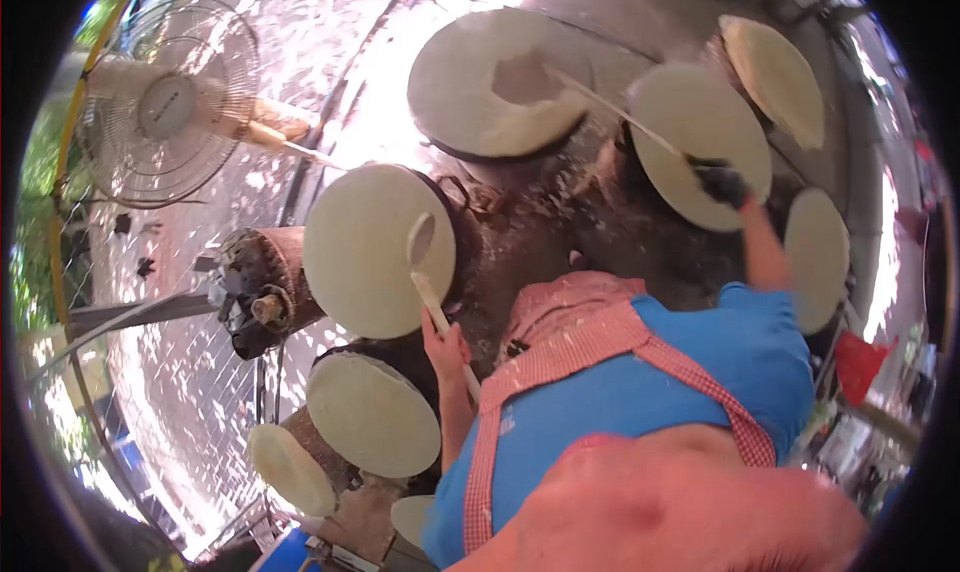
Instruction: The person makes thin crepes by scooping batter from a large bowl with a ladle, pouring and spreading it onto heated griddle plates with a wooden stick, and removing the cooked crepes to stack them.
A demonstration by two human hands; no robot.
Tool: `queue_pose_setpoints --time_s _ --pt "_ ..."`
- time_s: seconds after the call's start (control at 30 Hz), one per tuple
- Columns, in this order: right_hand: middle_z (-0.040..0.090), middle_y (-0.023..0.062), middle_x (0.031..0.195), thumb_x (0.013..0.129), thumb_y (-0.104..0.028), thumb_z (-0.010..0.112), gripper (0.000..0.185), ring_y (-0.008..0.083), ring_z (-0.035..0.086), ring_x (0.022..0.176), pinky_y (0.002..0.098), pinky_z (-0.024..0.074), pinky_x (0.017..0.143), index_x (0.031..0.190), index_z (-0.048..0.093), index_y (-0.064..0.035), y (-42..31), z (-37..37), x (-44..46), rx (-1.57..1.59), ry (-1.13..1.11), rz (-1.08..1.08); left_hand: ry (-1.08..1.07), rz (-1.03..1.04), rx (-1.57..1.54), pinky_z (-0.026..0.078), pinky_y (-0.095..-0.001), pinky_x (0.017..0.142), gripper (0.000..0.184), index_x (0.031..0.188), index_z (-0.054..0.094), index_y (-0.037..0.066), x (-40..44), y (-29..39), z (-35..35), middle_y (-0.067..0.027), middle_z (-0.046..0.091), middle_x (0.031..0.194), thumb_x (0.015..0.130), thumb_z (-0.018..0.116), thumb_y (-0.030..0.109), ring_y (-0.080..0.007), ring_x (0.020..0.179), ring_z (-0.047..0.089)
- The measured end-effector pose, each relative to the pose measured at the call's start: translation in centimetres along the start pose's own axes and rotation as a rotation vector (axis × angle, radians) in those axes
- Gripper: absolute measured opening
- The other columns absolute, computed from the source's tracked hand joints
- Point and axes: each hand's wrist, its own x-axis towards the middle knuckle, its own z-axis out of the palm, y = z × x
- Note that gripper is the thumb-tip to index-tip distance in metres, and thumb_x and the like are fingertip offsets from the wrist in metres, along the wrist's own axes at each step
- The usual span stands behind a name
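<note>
My left hand (447, 350) is closed around the handle of a ladle (421, 242). The ladle's rounded bowl hangs over a pale, round sheet (360, 282) that covers a griddle. In a dark glove, my right hand (719, 181) grips a long pale stick (625, 115) above another round pale sheet (700, 102). That stick reaches across to the large griddle at the top, where pale batter (470, 102) covers most of the surface. A brown patch (525, 78) shows at the stick's far end; whether it is the tool's head or bare griddle, I cannot tell.
A caged fan (167, 107) stands at the upper left. Below it is a pot of dark lumps (250, 292). More pale rounds lie at the lower left (374, 414) and right (817, 260); a folded one (775, 80) sits upper right. Something red (860, 367) hangs at right.
</note>
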Motion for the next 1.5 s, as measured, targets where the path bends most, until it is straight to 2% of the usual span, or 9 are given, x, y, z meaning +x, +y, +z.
queue_pose_setpoints --time_s 0.07,0.17,0.43,0.6,0.8,0.9,1.03,1.33,1.5 --pt "0.055 0.0035 0.078 0.083 -0.013 0.046 0.035 0.0079 0.047 0.053 0.0212 0.0391 0.045 0.117 0.045 -0.0058 5.2 8.0 1.5 0.538 -0.112 -0.225 -0.062 -0.051 -0.022 0.028 -0.0214 0.028 0.064 0.133 0.019 0.015 -0.1 0.4 -1.0 0.0005 0.036 0.051 0.078 0.047 -0.002 -0.0071 0.034 0.035" --pt "0.062 0.0105 0.092 0.079 -0.015 0.052 0.032 0.0192 0.06 0.082 0.0324 0.0455 0.071 0.11 0.055 -0.0086 7.9 24.3 4.7 -0.372 0.341 -0.811 -0.153 -0.087 -0.109 0.027 -0.0201 0.028 0.063 0.133 0.016 0.02 -0.8 1.1 -1.5 0.0003 0.033 0.053 0.08 0.043 -0.001 -0.0075 0.035 0.032" --pt "0.058 0.0162 0.088 0.081 -0.019 0.042 0.022 0.0346 0.056 0.076 0.043 0.0435 0.065 0.096 0.057 -0.0147 1.1 23.5 -0.6 -1.06 0.407 -0.151 -0.513 -0.079 -0.566 0.026 -0.0188 0.026 0.057 0.131 0.02 0.026 -4.9 0.8 -5.9 -0.0005 0.032 0.055 0.083 0.039 0.003 -0.0068 0.035 0.031" --pt "0.061 0.0146 0.083 0.081 -0.032 0.044 0.028 0.0264 0.059 0.08 0.0407 0.0442 0.068 0.102 0.059 -0.0194 4.4 27.1 9.2 -0.819 0.647 -0.9 -0.744 -0.231 -0.981 0.031 -0.0184 0.029 0.052 0.132 0.02 0.03 -5.5 -0.6 -5.6 -0.0004 0.029 0.058 0.087 0.03 0.005 -0.007 0.038 0.031" --pt "0.057 0.0125 0.099 0.081 -0.037 0.042 0.035 0.0305 0.055 0.089 0.0382 0.043 0.076 0.104 0.057 -0.0143 -4.4 20.4 -0.7 -0.711 0.352 -0.191 -0.832 -0.188 -0.96 0.031 -0.0187 0.029 0.054 0.133 0.014 0.034 -6.9 -1.6 -6.1 -0.0012 0.032 0.059 0.088 0.031 0.009 -0.0072 0.037 0.031" --pt "0.057 0.0151 0.098 0.081 -0.04 0.042 0.038 0.0311 0.055 0.088 0.0379 0.043 0.075 0.104 0.056 -0.0136 -1.5 21.0 8.0 -0.724 0.54 -0.576 -0.802 -0.205 -0.945 0.029 -0.0189 0.03 0.035 0.123 0.035 0.021 -6.8 -1.9 -4.5 -0.0006 0.031 0.056 0.089 0.035 0.014 -0.0071 0.035 0.028" --pt "0.057 0.016 0.098 0.081 -0.039 0.044 0.037 0.0317 0.055 0.088 0.0377 0.0431 0.074 0.103 0.056 -0.0127 0.5 24.1 5.3 -0.821 0.377 -0.662 -0.668 -0.434 -0.644 0.022 -0.0197 0.031 0.032 0.057 0.029 0.016 -5.5 0.0 -1.5 0.0051 0.021 0.04 0.087 0.037 0.022 -0.0057 0.031 0.024" --pt "0.058 0.0191 0.078 0.084 -0.033 0.043 0.031 0.0294 0.057 0.069 0.0385 0.0432 0.061 0.109 0.054 -0.0173 1.1 20.6 10.3 -0.922 0.574 -0.738 -0.48 -0.596 -0.646 0.021 -0.018 0.031 0.028 0.062 0.032 0.012 -3.1 1.1 1.5 0.004 0.026 0.052 0.089 0.037 0.018 -0.005 0.036 0.023" --pt "0.058 0.0189 0.093 0.083 -0.038 0.044 0.037 0.0314 0.057 0.084 0.0365 0.0435 0.072 0.113 0.052 -0.0166 3.3 17.4 9.0 -0.508 0.421 -0.293 -0.445 -0.637 -0.65 0.019 -0.0191 0.03 0.029 0.061 0.032 0.013 -0.1 0.0 1.0 0.0046 0.023 0.047 0.089 0.037 0.018 -0.0053 0.036 0.022"
